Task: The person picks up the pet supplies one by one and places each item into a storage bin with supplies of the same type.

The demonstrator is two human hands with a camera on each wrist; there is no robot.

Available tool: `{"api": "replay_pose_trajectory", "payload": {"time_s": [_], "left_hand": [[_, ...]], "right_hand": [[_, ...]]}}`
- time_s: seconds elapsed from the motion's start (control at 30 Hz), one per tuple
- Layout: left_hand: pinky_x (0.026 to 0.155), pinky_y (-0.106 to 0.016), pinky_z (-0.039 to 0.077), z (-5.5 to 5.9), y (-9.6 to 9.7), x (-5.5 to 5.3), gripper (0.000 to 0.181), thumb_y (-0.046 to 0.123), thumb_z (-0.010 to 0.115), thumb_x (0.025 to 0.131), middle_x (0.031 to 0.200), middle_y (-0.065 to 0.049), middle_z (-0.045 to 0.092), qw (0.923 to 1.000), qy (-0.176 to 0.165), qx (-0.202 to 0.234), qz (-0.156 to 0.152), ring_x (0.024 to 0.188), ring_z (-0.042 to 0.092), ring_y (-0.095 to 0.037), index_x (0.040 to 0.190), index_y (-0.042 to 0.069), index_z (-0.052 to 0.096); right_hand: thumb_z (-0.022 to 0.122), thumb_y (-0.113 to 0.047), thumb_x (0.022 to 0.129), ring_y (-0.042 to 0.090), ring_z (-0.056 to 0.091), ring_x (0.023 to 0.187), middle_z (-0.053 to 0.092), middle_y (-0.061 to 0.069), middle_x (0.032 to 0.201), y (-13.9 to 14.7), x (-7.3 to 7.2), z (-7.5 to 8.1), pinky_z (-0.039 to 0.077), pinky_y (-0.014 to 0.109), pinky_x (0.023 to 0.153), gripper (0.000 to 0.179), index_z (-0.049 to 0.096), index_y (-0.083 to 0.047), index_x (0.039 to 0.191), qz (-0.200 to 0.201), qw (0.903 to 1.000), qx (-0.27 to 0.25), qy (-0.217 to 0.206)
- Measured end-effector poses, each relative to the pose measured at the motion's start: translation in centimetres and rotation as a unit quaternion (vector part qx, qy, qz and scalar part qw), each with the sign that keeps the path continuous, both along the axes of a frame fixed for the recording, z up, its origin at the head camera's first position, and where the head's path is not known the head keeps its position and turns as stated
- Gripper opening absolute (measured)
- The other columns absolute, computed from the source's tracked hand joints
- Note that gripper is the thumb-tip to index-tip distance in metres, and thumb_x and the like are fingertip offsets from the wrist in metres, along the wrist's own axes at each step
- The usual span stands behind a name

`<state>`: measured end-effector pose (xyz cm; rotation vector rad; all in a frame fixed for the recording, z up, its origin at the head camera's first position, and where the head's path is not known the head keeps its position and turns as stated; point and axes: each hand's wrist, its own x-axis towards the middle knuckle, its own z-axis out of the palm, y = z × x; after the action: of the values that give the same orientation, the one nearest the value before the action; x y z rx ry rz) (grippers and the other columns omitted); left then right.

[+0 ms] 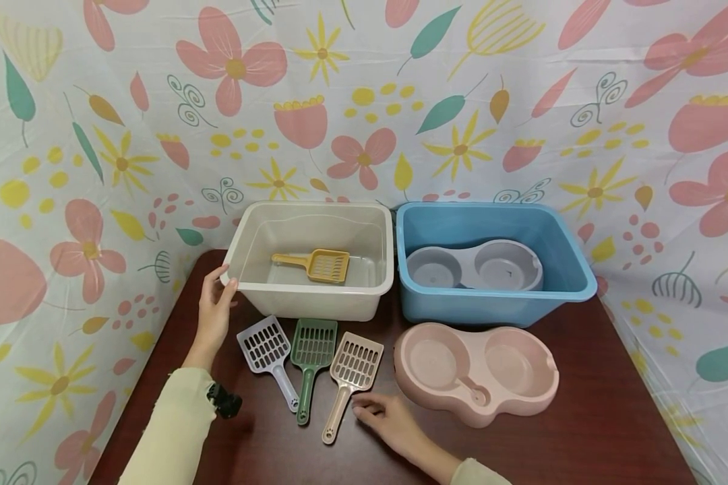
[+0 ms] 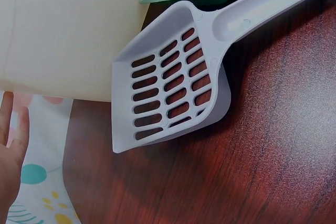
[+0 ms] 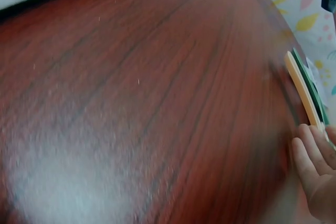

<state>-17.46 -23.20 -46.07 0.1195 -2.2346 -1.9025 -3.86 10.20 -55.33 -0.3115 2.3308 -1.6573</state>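
Observation:
At the front left corner of the cream litter box [image 1: 315,306], my left hand [image 1: 214,313] touches the rim with thumb and fingers extended. Its fingers look straight beside the box in the left wrist view. In front of the box lie three litter scoops: a lavender one [image 2: 215,51], a green one [image 1: 306,391] and a beige one [image 1: 340,407]. My right hand [image 1: 391,421] is just right of the beige scoop's handle, fingers loosely bent and gripping nothing. The right wrist view shows its fingers [image 3: 307,156] near the handles. A yellow litter scoop [image 1: 294,260] lies inside the cream box.
A blue litter box [image 1: 479,310] stands right of the cream one, with a grey double pet bowl [image 1: 468,266] inside. Before it sits a pink double pet bowl [image 1: 478,357]. Everything rests on a dark red wooden table [image 1: 582,417]; a floral curtain [image 1: 364,101] hangs behind.

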Motion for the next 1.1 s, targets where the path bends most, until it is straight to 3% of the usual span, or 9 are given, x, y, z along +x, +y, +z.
{"api": "replay_pose_trajectory", "payload": {"time_s": [0.1, 0.2, 0.33, 0.53, 0.73, 1.1], "left_hand": [[0.091, -0.042, 0.042, -0.2, -0.1, -0.1, 0.049, 0.018, 0.047, 0.106, 0.142, -0.017, 0.043, 1.0000, -0.001, 0.001, 0.002, 0.106, 0.048, -0.007, 0.150, 0.005, 0.032], [0.090, -0.039, 0.043, -1.2, -0.5, -0.6, 0.049, 0.020, 0.048, 0.106, 0.141, -0.013, 0.044, 1.0000, -0.001, 0.001, 0.007, 0.107, 0.048, -0.007, 0.151, 0.009, 0.033], [0.086, -0.030, 0.045, -2.4, -0.9, -1.1, 0.048, 0.024, 0.048, 0.106, 0.139, -0.010, 0.045, 0.9998, 0.008, -0.009, 0.018, 0.107, 0.049, -0.008, 0.150, 0.014, 0.034], [0.083, -0.027, 0.045, -2.8, -1.0, -1.1, 0.048, 0.024, 0.048, 0.106, 0.137, -0.013, 0.045, 0.9995, 0.023, -0.012, 0.017, 0.106, 0.050, -0.011, 0.150, 0.013, 0.034], [0.085, -0.031, 0.045, -2.8, -0.9, -1.1, 0.049, 0.024, 0.049, 0.106, 0.137, -0.012, 0.045, 0.9996, 0.016, -0.014, 0.020, 0.105, 0.050, -0.009, 0.151, 0.014, 0.034], [0.085, -0.033, 0.046, -2.9, -0.8, -1.3, 0.047, 0.025, 0.048, 0.106, 0.135, -0.011, 0.047, 0.9994, 0.026, -0.015, 0.019, 0.108, 0.049, -0.009, 0.149, 0.013, 0.036]], "right_hand": [[0.070, -0.017, 0.093, 0.011, 0.067, 0.080, 0.073, 0.007, 0.097, -0.4, 0.3, -0.1, 0.052, 0.022, 0.067, 0.028, 0.071, 0.001, 0.114, 0.001, 0.9997, -0.013, -0.023], [0.068, -0.012, 0.094, 0.020, 0.069, 0.080, 0.072, 0.014, 0.096, -0.9, 0.5, -0.1, 0.056, 0.027, 0.065, 0.033, 0.065, 0.009, 0.119, -0.001, 0.9957, -0.062, -0.068], [0.064, -0.009, 0.095, 0.034, 0.070, 0.082, 0.070, 0.023, 0.096, -1.8, 0.5, -0.2, 0.058, 0.038, 0.066, 0.042, 0.055, 0.019, 0.125, -0.008, 0.9859, -0.117, -0.120], [0.058, -0.008, 0.097, 0.045, 0.068, 0.086, 0.069, 0.029, 0.097, -3.4, 0.5, -0.4, 0.058, 0.043, 0.067, 0.046, 0.045, 0.024, 0.127, -0.014, 0.9657, -0.174, -0.192], [0.058, -0.010, 0.097, 0.038, 0.071, 0.088, 0.070, 0.019, 0.094, -4.6, 0.7, -0.3, 0.058, 0.040, 0.070, 0.036, 0.050, 0.016, 0.121, -0.037, 0.9424, -0.218, -0.251], [0.059, -0.011, 0.096, 0.017, 0.069, 0.073, 0.068, 0.008, 0.084, -4.8, 0.3, -0.3, 0.058, 0.038, 0.073, 0.029, 0.053, 0.012, 0.114, -0.087, 0.9216, -0.236, -0.296]]}}
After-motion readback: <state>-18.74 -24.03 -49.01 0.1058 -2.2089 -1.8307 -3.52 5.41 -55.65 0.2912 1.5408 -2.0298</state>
